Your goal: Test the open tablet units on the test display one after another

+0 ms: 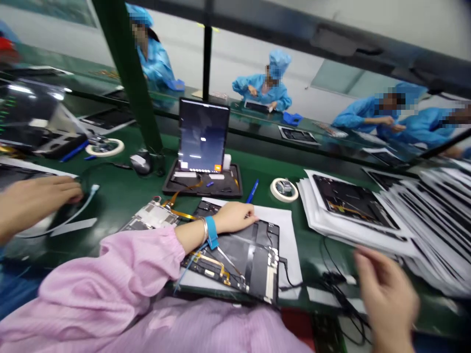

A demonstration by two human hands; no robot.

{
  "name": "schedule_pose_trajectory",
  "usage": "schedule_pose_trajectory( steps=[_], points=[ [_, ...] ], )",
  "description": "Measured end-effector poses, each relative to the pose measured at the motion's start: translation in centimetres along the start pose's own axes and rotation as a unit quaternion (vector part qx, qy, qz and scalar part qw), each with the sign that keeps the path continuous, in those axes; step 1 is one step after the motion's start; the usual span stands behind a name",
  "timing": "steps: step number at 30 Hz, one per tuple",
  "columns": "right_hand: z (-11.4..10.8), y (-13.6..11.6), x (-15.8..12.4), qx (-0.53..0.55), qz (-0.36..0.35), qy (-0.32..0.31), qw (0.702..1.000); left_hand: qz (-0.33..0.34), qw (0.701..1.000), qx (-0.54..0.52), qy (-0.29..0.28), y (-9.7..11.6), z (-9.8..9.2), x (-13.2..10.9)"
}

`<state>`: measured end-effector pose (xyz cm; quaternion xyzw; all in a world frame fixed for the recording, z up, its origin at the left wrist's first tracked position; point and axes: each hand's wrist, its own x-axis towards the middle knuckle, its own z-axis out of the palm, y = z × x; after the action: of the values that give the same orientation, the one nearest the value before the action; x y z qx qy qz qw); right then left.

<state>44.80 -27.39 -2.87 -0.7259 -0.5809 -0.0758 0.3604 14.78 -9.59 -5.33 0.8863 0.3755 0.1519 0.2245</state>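
My left hand (235, 217), in a pink sleeve with a blue strap and a bangle at the wrist, rests on an opened tablet (235, 250). Its fingers curl down and closed; whatever may be under them is hidden. The tablet's inside shows a dark battery area, orange ribbon cables and a plugged-in black cable (289, 277). White paper (289, 240) lies beneath it. Orange ribbon runs from beside the tablet toward a silvery metal-backed part (152, 215) on its left. My right hand (388, 294), blurred, hovers over the bench's right side near black cables (334, 282); its fingers are smeared.
A lit screen (203, 137) stands in a black tray (202, 186) ahead. A blue pen (252, 191) and tape roll (284, 189) lie nearby. Paper and tablet parts are stacked right (353, 201). A co-worker's hand (40, 201) reaches in at left. Several people in blue sit opposite.
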Motion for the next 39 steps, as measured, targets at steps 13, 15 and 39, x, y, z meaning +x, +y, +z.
schedule_pose_trajectory(
  steps=[13,15,39],
  points=[
    [2.5,-6.3,1.3,0.467,0.286,-0.275,0.791,-0.005,0.999,-0.029,-0.024,-0.7,0.3,0.1],
    [1.8,-6.6,0.8,0.502,0.259,-0.197,0.801,-0.006,0.999,-0.028,-0.023,-0.7,0.3,0.1],
    [4.2,-7.5,-3.0,-0.004,-0.12,-0.228,0.966,-0.001,0.999,-0.018,-0.03,-0.7,0.1,0.2]
  ],
)
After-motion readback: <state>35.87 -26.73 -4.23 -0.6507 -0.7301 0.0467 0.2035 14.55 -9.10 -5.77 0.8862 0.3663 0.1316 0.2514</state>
